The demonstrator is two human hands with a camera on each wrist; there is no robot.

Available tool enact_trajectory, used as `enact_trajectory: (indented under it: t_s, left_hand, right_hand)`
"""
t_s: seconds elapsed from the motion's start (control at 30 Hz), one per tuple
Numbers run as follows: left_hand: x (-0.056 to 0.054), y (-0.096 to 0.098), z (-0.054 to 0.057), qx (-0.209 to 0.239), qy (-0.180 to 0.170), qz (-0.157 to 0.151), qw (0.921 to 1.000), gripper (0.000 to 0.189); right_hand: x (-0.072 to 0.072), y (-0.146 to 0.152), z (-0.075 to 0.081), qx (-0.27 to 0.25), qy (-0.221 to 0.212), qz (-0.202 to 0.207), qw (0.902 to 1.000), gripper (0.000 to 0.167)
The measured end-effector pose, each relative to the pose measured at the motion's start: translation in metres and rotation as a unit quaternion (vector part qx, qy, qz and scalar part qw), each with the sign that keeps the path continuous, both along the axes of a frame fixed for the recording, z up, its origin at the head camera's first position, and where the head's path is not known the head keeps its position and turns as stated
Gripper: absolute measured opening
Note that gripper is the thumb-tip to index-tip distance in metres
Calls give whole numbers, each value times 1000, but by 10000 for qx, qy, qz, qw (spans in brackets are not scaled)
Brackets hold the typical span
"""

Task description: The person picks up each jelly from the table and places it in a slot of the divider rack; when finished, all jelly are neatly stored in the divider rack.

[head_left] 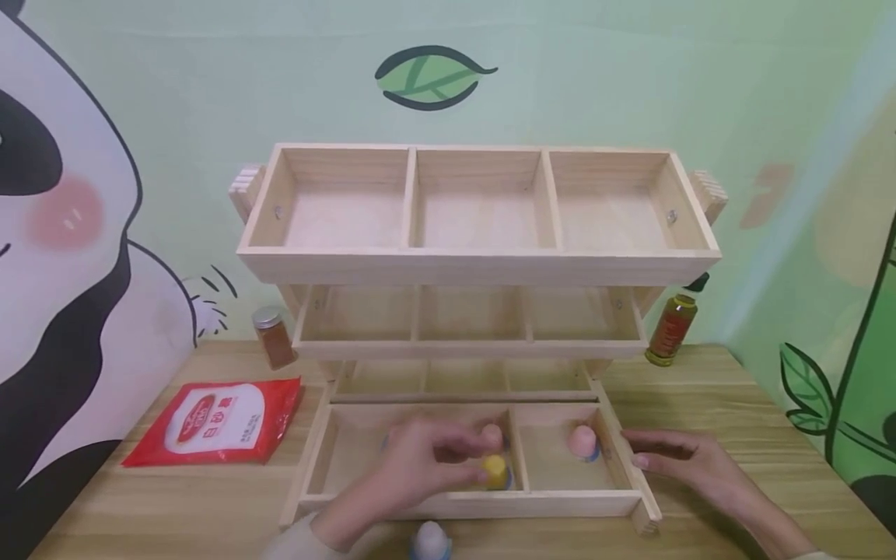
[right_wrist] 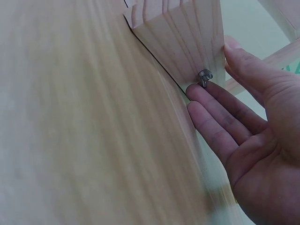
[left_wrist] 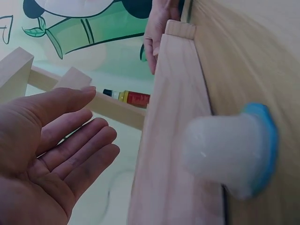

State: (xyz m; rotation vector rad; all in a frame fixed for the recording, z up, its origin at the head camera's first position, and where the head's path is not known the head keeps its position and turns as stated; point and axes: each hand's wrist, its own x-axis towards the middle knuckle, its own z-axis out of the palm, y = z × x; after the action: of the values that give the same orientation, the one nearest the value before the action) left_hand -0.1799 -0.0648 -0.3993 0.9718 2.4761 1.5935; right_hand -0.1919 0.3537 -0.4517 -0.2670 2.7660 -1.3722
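My left hand (head_left: 427, 463) is over the lowest tray of a wooden three-tier rack, blurred in the head view. Its fingers are spread loosely, and the palm (left_wrist: 51, 187) holds nothing. Close by its fingertips, in the tray's larger compartment, stand a small yellow tapered cup (head_left: 495, 470) and a pink one (head_left: 492, 437). Another pink cup (head_left: 583, 442) with a blue rim stands in the right compartment. A white, blue-rimmed cup (left_wrist: 220, 150) sits on the table before the tray. My right hand (head_left: 689, 463) touches the outside of the rack's right foot (right_wrist: 183, 47) near a bolt, fingers fairly straight.
Two upper trays (head_left: 476, 268), each with three compartments, overhang the lowest one. A red-and-white packet (head_left: 217, 420) lies left of the rack, a spice jar (head_left: 274, 338) behind it. An oil bottle (head_left: 673, 327) stands at the back right. A printed cloth (head_left: 560, 70) hangs behind.
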Motion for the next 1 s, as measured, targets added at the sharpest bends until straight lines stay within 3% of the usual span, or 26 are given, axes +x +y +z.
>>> enact_trajectory:
  t_s: [0.17, 0.33, 0.43, 0.6, 0.73, 0.87, 1.0]
  left_hand:
    - [9, -19, -5, 154, -88, -261, 9995, 25]
    - [18, -39, -5, -186, -76, -182, 9996, 24]
    - [23, -49, -6, -218, -94, -302, 9993, 22]
    - [29, -63, -12, -91, -466, -710, 9963, 23]
    - [34, -68, -17, -117, -981, -906, 9910, 24]
    - [35, -70, -19, -198, -1378, -948, 9857, 25]
    - [34, -71, -22, -288, -1471, -1001, 9836, 26]
  right_hand:
    - [2, -1, -3, -110, -5, -16, 9999, 39]
    - [4, -1, -7, -210, -66, 30, 9998, 39]
    - [4, -1, -7, -173, -129, 38, 9998, 40]
    - [3, 0, -5, -93, -189, 27, 9998, 40]
    - [2, 1, -4, -61, -204, 22, 9998, 41]
    - [1, 1, -2, 28, -207, -30, 9998, 41]
    - [0, 0, 0, 103, -156, -51, 9998, 41]
